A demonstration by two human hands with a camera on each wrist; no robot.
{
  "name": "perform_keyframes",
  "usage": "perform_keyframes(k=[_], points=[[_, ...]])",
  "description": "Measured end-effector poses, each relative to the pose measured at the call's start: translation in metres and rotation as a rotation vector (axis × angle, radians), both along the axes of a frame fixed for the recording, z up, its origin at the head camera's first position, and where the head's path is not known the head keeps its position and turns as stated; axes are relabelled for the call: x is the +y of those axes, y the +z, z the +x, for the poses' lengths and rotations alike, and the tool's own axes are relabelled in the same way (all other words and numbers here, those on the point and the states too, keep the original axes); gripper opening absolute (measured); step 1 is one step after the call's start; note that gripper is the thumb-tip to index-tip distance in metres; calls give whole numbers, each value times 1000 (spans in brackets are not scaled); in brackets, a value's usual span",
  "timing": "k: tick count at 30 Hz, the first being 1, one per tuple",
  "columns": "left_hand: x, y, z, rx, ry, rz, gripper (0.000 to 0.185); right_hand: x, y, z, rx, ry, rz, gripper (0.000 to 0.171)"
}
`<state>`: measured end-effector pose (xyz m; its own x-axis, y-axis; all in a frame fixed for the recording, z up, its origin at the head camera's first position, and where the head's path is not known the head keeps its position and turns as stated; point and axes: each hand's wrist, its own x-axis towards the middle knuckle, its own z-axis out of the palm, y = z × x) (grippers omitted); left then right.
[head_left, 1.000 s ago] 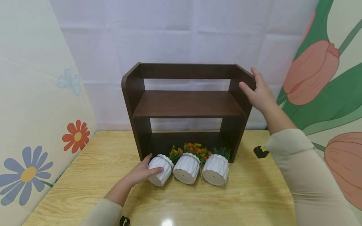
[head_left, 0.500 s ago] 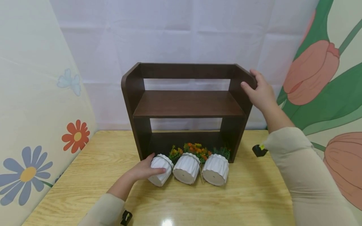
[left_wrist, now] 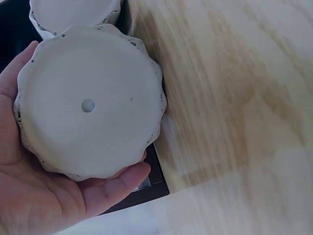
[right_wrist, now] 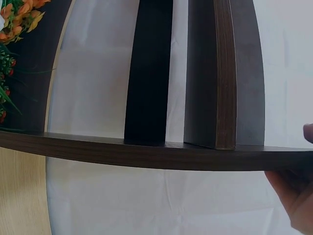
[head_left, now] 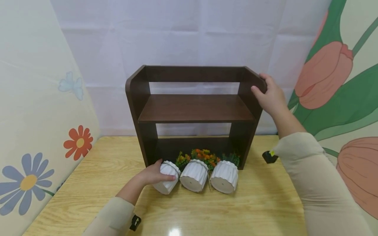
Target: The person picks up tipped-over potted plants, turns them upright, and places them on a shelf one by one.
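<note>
In the head view my left hand [head_left: 152, 174] grips the leftmost white fluted flowerpot [head_left: 169, 168], which lies tipped with its base towards me. The left wrist view shows fingers and thumb round the rim of that pale base [left_wrist: 88, 127], which has a small hole in the middle. Beside it lie a middle flowerpot [head_left: 194, 175] and a right flowerpot [head_left: 224, 177], tipped the same way. Orange flowers [head_left: 206, 156] and greenery poke out behind them. My right hand [head_left: 271, 96] holds the upper right side panel of a dark brown two-tier shelf [head_left: 196, 108], thumb inside, fingers outside.
The shelf stands on a light wooden table [head_left: 206, 213] in front of a white cloth backdrop [head_left: 189, 36]. Painted flower panels flank it left and right. A black device [head_left: 269, 157] hangs under the right wrist, and another [head_left: 135, 223] under the left.
My left hand has shifted a little to the right, further over the left flowerpot. The right hand's fingers have come in round the side panel. Shelf and pots look almost unmoved.
</note>
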<state>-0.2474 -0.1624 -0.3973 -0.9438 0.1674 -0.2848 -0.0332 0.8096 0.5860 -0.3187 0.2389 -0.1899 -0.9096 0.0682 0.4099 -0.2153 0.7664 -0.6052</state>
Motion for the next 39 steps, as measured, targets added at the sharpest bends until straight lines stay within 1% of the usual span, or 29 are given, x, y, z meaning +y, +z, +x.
perform_keyframes(k=[9,16,21,27,32,39], points=[[0,-6,1,20,46,36,110,-1,0,-1,7,0,1,65],[-4,-11,7,64,66,79,109,-2,-1,-2,-5,5,-2,65],[-7,-18,11,118,87,131,110,-2,0,-2,-3,2,-5,64],[-7,-28,13,218,114,230,109,-1,-1,-1,15,-5,-6,63],[-8,-35,14,273,99,253,109,-2,-1,0,13,-6,-5,63],[-12,-37,19,315,73,243,111,-4,-2,0,41,-8,-23,64]])
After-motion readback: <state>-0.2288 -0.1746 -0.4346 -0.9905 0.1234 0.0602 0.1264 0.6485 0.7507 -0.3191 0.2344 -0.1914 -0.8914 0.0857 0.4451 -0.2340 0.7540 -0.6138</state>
